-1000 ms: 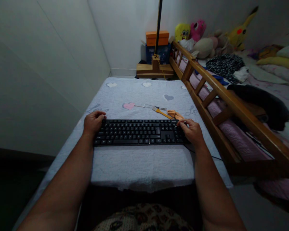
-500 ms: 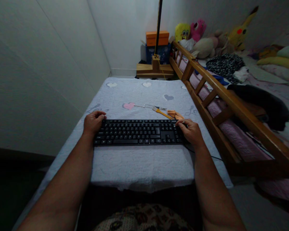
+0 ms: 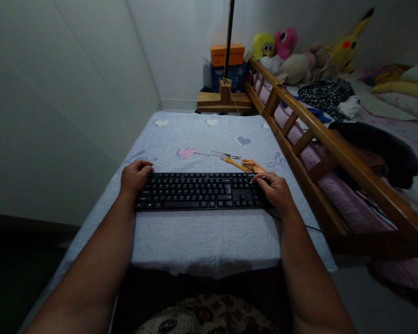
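A black keyboard lies flat across the cloth-covered table, its keys facing up and its long side towards me. At its left end, my left hand is closed around the edge, with the thumb by the top corner. My right hand grips the opposite end, and its fingers cover part of the number pad. Just behind the keyboard lie a flat brush with a yellow handle, a thin metal wire tool and a crumpled orange cloth.
A pale blue cloth with heart prints covers the table. Along the right runs a wooden bed rail, with bedding and plush toys beyond it. An orange box and a wooden stand are behind the table. A cable trails right.
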### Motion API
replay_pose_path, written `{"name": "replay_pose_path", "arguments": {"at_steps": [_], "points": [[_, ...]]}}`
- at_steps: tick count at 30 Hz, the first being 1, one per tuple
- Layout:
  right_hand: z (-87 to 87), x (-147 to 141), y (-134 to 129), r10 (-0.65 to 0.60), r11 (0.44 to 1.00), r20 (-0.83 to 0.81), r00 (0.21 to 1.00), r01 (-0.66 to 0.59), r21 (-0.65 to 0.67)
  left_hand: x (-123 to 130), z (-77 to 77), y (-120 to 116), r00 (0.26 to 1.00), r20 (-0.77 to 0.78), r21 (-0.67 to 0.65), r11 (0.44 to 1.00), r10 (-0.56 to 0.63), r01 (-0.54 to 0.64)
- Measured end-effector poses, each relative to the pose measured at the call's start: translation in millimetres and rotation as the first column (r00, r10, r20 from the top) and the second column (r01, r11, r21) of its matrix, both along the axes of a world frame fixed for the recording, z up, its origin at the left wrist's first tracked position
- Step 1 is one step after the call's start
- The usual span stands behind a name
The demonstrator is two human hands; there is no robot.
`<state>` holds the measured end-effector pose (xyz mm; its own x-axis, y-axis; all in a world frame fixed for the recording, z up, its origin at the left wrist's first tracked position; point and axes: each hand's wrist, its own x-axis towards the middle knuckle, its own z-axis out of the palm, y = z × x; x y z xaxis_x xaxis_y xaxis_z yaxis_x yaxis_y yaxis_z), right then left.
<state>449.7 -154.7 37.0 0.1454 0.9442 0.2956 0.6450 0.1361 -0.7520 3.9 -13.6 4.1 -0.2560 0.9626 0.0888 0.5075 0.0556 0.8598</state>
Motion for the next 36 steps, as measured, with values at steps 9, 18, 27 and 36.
{"name": "replay_pose_path", "arguments": {"at_steps": [9,18,27,36], "points": [[-2.7,4.7,-0.3,-0.033,0.999,0.016,0.999,0.033,0.02,-0.1,1.8,0.4,1.0,-0.019,-0.002,1.0,0.003,-0.003],[-2.6,6.7,-0.4,-0.07,0.997,0.015,0.997,0.07,0.02,-1.9,0.5,-0.3,0.999,-0.035,0.003,1.0,-0.003,0.003],[-1.8,4.7,-0.6,-0.058,0.998,0.028,0.998,0.057,0.031,0.0,2.9,-0.9,0.999,-0.038,0.013,1.0,-0.005,0.006],[-0.7,0.8,0.1,-0.022,1.0,0.021,1.0,0.021,0.019,-0.3,2.2,-0.5,0.999,-0.036,0.002,1.0,0.001,-0.001]]}}
